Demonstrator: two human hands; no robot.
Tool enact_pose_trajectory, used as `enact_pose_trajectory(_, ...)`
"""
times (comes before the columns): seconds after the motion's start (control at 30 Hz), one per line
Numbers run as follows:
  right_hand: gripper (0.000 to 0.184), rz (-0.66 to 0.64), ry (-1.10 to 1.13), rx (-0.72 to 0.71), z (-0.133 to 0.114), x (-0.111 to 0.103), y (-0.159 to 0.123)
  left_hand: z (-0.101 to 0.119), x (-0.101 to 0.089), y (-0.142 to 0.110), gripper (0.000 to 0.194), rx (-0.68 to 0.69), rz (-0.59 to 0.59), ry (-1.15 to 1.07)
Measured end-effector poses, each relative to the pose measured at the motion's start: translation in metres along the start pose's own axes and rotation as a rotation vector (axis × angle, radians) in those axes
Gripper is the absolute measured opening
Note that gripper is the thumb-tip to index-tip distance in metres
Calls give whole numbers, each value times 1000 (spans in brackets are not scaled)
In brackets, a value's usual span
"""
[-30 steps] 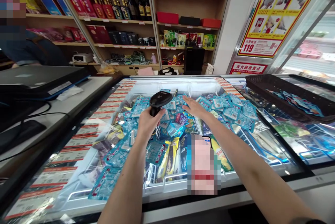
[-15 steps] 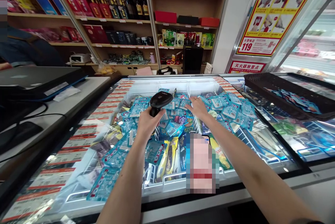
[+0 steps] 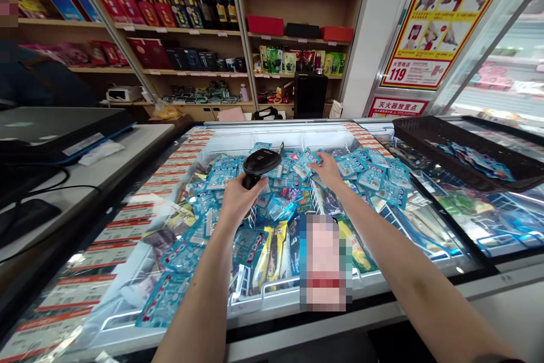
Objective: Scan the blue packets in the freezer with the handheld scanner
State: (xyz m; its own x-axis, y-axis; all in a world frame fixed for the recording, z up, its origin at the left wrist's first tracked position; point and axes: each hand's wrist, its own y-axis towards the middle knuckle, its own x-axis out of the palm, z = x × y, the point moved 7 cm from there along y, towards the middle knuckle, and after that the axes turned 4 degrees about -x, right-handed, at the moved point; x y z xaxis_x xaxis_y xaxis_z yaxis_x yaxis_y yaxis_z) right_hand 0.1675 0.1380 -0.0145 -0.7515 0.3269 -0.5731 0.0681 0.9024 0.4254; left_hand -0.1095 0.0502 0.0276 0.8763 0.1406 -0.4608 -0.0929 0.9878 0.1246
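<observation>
A black handheld barcode scanner (image 3: pixel 262 161) is gripped by its handle in my left hand (image 3: pixel 241 197), its head above the freezer glass. My right hand (image 3: pixel 326 169) pinches the edge of a blue printed packet (image 3: pixel 306 162), raised slightly at its side. Many similar blue packets (image 3: pixel 223 173) lie scattered over the glass, with another group (image 3: pixel 374 173) to the right of my right hand. Under the glass, yellow-wrapped goods (image 3: pixel 278 250) stand in white wire baskets. A pixelated, phone-shaped item (image 3: pixel 325 261) lies near the front edge.
A dark basket (image 3: pixel 480 173) holding more blue packets sits at the right. At left, a counter carries a dark flat device (image 3: pixel 63 128) with cables. Stocked shelves (image 3: pixel 187 29) line the back wall, and a person (image 3: pixel 46 77) stands at far left.
My right hand, earlier reaching with fingers spread over the packets, has closed on one blue packet and lifted its edge. My left hand keeps the scanner in nearly the same place.
</observation>
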Motion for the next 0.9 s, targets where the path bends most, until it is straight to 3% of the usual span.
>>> enact_pose_trajectory(0.13,41,122,490,89,11,-17,-13,12,12,-8,37,-36,-163,-80)
enact_pose_trajectory(0.23,42,187,680,130,20,-24,-29,20,23,-16,37,0,-295,-92)
enact_pose_trajectory(0.43,42,228,742,159,33,-25,-43,16,35,-18,38,32,-346,28)
enact_pose_trajectory(0.9,43,161,756,144,24,-21,-44,19,41,-24,38,11,-388,44)
